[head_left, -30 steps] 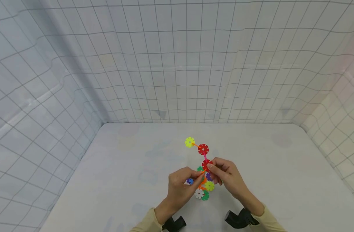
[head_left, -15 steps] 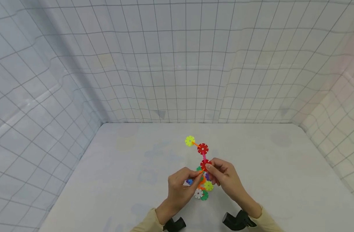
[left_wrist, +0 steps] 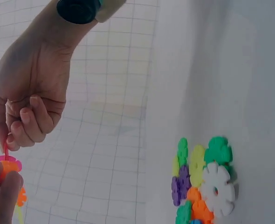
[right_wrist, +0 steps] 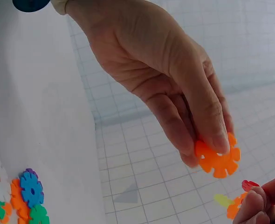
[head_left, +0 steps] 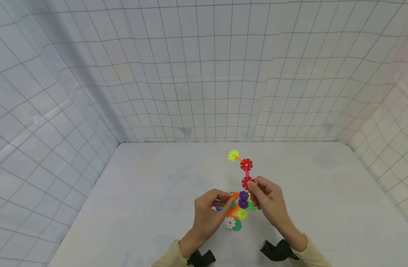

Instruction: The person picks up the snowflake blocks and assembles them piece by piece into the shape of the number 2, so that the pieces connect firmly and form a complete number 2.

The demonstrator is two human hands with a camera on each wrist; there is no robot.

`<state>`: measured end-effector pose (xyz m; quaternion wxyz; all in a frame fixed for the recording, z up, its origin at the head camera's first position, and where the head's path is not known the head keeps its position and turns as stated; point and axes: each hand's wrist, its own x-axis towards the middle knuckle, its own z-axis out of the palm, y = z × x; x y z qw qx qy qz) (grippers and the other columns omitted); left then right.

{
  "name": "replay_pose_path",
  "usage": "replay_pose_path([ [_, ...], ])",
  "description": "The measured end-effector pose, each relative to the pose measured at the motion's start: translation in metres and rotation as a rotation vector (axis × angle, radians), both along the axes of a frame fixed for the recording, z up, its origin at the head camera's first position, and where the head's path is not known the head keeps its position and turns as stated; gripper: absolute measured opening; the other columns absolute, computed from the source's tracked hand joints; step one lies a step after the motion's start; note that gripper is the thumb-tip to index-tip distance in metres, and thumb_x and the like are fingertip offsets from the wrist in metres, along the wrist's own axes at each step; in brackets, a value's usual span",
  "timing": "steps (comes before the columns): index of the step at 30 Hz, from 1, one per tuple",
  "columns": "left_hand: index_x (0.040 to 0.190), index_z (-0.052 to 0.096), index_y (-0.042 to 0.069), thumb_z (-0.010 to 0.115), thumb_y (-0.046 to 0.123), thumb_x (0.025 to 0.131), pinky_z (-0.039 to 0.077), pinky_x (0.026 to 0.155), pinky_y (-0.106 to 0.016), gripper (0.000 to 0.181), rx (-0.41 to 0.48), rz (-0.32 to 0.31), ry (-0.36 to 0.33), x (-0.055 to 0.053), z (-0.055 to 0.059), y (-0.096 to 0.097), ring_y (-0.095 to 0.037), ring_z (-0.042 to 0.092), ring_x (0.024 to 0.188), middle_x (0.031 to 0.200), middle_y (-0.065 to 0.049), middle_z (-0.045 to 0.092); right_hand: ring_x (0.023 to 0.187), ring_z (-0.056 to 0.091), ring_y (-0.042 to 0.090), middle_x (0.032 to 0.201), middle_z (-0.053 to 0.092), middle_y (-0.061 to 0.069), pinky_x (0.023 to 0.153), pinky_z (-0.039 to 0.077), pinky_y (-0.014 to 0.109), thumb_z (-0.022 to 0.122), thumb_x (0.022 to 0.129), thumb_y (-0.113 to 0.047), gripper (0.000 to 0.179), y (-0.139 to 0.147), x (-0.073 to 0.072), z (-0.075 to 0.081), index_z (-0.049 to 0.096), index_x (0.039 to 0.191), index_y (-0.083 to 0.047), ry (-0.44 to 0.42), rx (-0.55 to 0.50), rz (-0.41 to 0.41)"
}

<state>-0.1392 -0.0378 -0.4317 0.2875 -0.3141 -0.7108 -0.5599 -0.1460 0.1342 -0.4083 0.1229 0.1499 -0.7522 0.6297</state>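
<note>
My left hand (head_left: pixel 208 215) pinches an orange snowflake disc (head_left: pixel 236 194), which shows face-on in the right wrist view. Between thumb and fingers, my right hand (head_left: pixel 270 198) grips the lower red disc (head_left: pixel 246 183) of a linked chain. Up from it the chain runs through a pink disc (head_left: pixel 247 173), a second red disc (head_left: pixel 246 164), a thin orange disc (head_left: pixel 240 159) and a yellow disc (head_left: pixel 233 155) at its tip. A gap separates the orange disc in my left hand from the chain.
Below the hands lie several loose snowflake discs on the white table (head_left: pixel 140 207): purple (head_left: pixel 243 203), yellow (head_left: pixel 242 214), white (head_left: pixel 229 223), green (head_left: pixel 237 225), orange and blue ones. A grid-patterned sheet (head_left: pixel 204 74) hangs behind and at both sides.
My right hand has moved right and slightly up with the chain, away from the orange disc that was against the lower red one. Purple and green discs below are now uncovered. My left hand barely moved.
</note>
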Motion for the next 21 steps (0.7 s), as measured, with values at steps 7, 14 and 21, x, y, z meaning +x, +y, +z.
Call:
replay_pose_path([
  [7,0.093,0.062,-0.01,0.068,-0.016,0.077,0.054,0.055,-0.03,0.018,0.137,-0.096,-0.129,0.006,0.013,0.003,-0.028,0.068,0.069,0.083,-0.02,0.066,0.044,0.047,0.02,0.057,0.05,0.008,0.037,0.042,0.029,0.055,0.097,-0.009,0.026,-0.003,-0.001,-0.011,0.052,0.072,-0.002,-0.084,-0.057,0.104],
  [14,0.087,0.057,-0.008,0.068,-0.018,0.076,0.055,0.057,-0.033,0.018,0.156,-0.085,-0.173,0.006,0.009,0.005,-0.03,0.068,0.069,0.079,-0.02,0.065,0.044,0.047,0.02,0.057,0.051,0.008,0.037,0.042,0.028,0.056,0.096,-0.011,0.025,-0.007,0.001,-0.013,0.053,0.073,-0.001,-0.104,-0.055,0.076],
  [21,0.084,0.067,-0.005,0.074,-0.011,0.074,0.054,0.056,-0.026,0.013,0.074,0.029,-0.205,0.009,0.012,0.004,-0.019,0.068,0.063,0.077,-0.014,0.069,0.042,0.045,0.017,0.055,0.049,0.009,0.036,0.041,0.027,0.055,0.095,0.0,0.023,-0.012,0.007,-0.003,0.054,0.072,-0.003,-0.047,0.033,0.05],
])
